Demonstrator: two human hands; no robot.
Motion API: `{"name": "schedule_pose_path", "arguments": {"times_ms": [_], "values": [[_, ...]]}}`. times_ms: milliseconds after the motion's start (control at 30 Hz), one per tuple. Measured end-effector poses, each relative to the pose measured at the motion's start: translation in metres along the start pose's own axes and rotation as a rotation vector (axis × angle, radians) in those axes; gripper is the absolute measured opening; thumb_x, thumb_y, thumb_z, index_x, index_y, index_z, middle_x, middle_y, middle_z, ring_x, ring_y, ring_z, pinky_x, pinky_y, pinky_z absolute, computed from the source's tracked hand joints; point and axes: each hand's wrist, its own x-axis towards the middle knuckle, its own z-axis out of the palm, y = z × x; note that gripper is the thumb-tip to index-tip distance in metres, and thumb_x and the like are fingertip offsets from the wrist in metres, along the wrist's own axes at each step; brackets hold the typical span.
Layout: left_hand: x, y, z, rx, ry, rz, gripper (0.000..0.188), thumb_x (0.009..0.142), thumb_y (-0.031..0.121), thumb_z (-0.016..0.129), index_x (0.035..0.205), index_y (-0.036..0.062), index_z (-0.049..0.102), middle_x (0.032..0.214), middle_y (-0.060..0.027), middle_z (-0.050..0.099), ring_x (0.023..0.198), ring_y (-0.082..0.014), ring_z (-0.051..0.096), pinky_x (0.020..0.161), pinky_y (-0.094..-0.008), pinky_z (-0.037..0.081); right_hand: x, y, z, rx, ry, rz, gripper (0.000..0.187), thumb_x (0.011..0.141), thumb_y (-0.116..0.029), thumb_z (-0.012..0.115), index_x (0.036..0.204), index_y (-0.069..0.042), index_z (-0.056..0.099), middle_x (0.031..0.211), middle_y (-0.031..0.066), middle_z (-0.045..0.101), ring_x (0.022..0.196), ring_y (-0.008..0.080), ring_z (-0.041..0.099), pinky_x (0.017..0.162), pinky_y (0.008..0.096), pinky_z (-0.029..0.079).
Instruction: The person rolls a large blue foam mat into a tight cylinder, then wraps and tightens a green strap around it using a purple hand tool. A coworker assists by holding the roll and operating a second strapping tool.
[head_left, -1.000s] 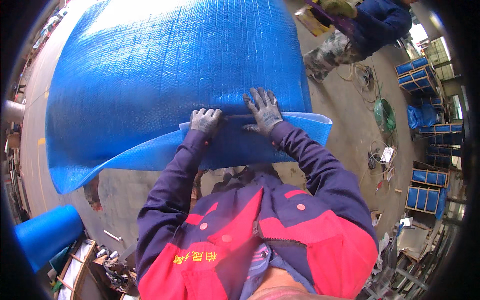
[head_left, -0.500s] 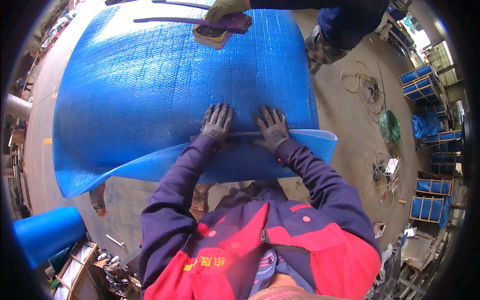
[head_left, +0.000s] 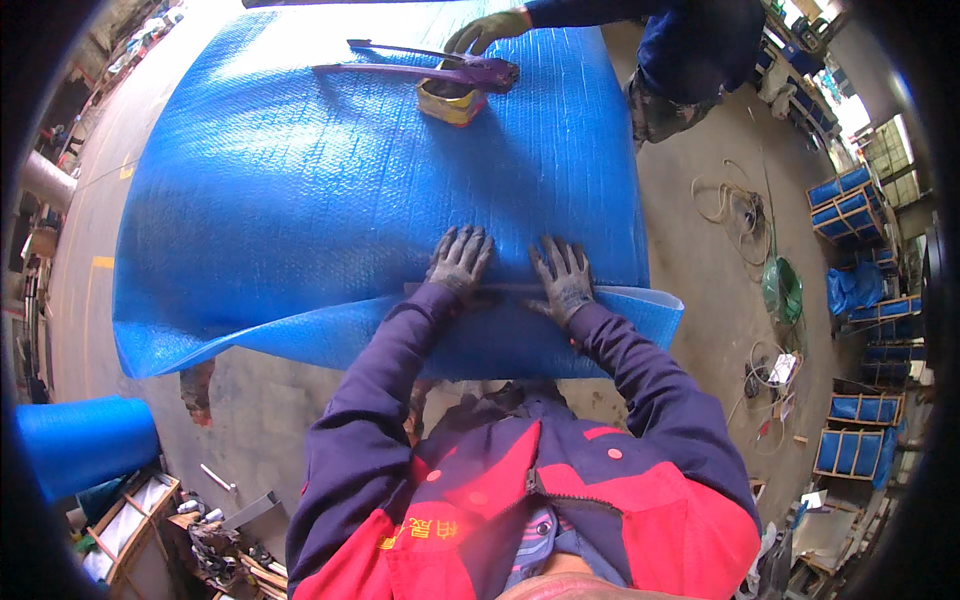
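Note:
A large blue bubble-textured sheet (head_left: 300, 230) covers a broad surface in front of me, its near edge loosely folded and drooping. My left hand (head_left: 460, 258), in a dark grey glove, lies on it with fingers stretched out. To its right, my right hand (head_left: 562, 275), gloved alike, rests with fingers spread. Both wrists are at the fold's edge. Farther off, a purple tool with two long arms (head_left: 420, 72) sits on the sheet, with a small yellow-sided block-like piece (head_left: 450, 103) at its head. A co-worker's gloved hand (head_left: 487, 30) hovers close by.
The co-worker in dark clothing (head_left: 700, 60) stands at the far right. Coiled hose (head_left: 722, 203) and a green bundle (head_left: 781, 290) lie on the right floor. Blue-wrapped crates (head_left: 850, 450) line the right side. A blue roll (head_left: 90, 445) and a wooden-framed crate (head_left: 130, 525) are at lower left.
The co-worker's hand has loosened from the purple tool, which now rests on the sheet, shifted right and lower in view. My hands stay flat at the fold while the view shifts slightly.

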Motion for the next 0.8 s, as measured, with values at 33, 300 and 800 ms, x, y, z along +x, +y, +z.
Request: {"name": "schedule_pose_path", "arguments": {"times_ms": [33,300,800], "values": [[0.0,-0.001,0.002,-0.043,0.043,0.014,0.113,0.078,0.067,0.075,0.161,0.0058,0.027,0.166,-0.0224,0.027,0.155,-0.0438,0.02,0.126,-0.0614,0.009,0.0,0.0,0.001,-0.004,-0.01,0.01,0.106,0.083,-0.065,0.073,0.164,-0.019,0.023,0.168,0.0195,0.019,0.151,0.0463,0.025,0.122,0.0647,0.016],[0.007,0.016,0.036,0.337,0.073,-0.065,0.098,0.082,0.043,0.071,0.16,0.0037,0.028,0.165,-0.0244,0.028,0.152,-0.0475,0.026,0.125,-0.0648,0.012,-0.001,0.001,0.003,-0.011,-0.003,0.001,0.108,0.083,-0.067,0.071,0.166,-0.02,0.02,0.168,0.02,0.02,0.15,0.0476,0.026,0.122,0.0646,0.015],[0.002,0.023,0.032,0.072,-0.039,-0.076,0.116,0.081,0.072,0.068,0.164,0.0078,0.018,0.169,-0.0196,0.019,0.157,-0.0406,0.014,0.127,-0.0603,0.003,-0.009,-0.003,-0.024,0.019,0.002,0.026,0.109,0.081,-0.065,0.075,0.164,-0.015,0.025,0.166,0.0188,0.026,0.154,0.0438,0.02,0.123,0.0636,0.014]]}}
